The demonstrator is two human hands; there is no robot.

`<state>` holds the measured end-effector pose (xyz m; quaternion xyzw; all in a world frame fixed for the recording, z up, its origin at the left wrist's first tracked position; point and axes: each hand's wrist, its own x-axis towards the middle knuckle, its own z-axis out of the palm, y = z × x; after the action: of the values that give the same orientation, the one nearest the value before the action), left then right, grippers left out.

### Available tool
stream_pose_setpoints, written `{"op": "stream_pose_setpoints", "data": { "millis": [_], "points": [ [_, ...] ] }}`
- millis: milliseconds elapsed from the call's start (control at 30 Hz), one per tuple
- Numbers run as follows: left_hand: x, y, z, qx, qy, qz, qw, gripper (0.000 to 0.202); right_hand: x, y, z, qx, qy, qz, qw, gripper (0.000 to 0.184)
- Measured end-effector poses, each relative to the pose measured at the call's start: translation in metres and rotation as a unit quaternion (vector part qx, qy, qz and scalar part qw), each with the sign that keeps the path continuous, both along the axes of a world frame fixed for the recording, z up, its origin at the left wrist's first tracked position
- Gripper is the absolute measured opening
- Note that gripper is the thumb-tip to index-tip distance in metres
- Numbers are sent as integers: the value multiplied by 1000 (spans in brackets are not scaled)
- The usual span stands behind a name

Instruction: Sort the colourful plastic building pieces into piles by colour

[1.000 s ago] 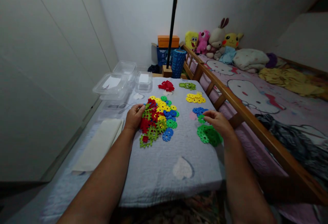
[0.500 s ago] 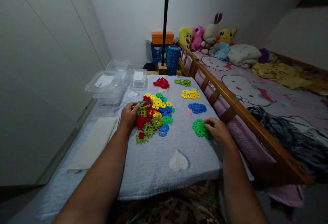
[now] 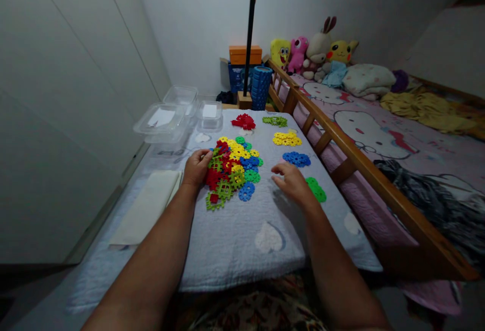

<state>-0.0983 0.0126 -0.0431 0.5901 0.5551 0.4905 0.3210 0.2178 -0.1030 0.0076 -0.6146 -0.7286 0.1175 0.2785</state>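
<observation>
A mixed pile of plastic interlocking pieces [image 3: 227,169] lies mid-table: red, yellow, blue and green, some flower-shaped discs, some square lattices. My left hand [image 3: 197,167] rests loosely against its left edge, fingers bent but not visibly closed on a piece; some fingertips are hidden. Over the cloth to the right of the pile, my right hand [image 3: 290,182] is open and holds nothing, thumb and fingers apart. Beside its wrist lie green discs [image 3: 317,189], partly covered by the hand. Farther back are blue discs [image 3: 296,158], yellow discs [image 3: 287,139], light-green pieces [image 3: 275,121] and red pieces [image 3: 243,122].
Clear plastic containers [image 3: 161,124] stand at the back left, with a smaller lidded box [image 3: 209,115] beside them. A folded cream cloth [image 3: 146,207] lies left of my left arm. A wooden bed rail [image 3: 333,144] borders the right side. Behind the table rises a black pole [image 3: 250,33].
My right hand has let go of the green discs and moved left toward the mixed pile. My left hand stays at the pile's edge. The view has shifted slightly.
</observation>
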Motion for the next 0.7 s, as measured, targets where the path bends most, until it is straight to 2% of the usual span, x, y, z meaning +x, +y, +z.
{"op": "stream_pose_setpoints", "data": {
  "millis": [100,233,433,700],
  "points": [
    [0,-1,2,-3,-1,3,1000,44,-39,13,-13,4,-17,37,999,23],
    [1,-3,5,1,-2,0,1000,43,-63,21,-36,14,-36,-8,999,32],
    [2,-2,6,-11,2,-8,1000,42,-61,22,-51,28,-19,-16,999,26],
    [2,-2,1,-13,-10,-4,1000,42,-54,22,-49,32,113,-38,992,13]
  ]
}}
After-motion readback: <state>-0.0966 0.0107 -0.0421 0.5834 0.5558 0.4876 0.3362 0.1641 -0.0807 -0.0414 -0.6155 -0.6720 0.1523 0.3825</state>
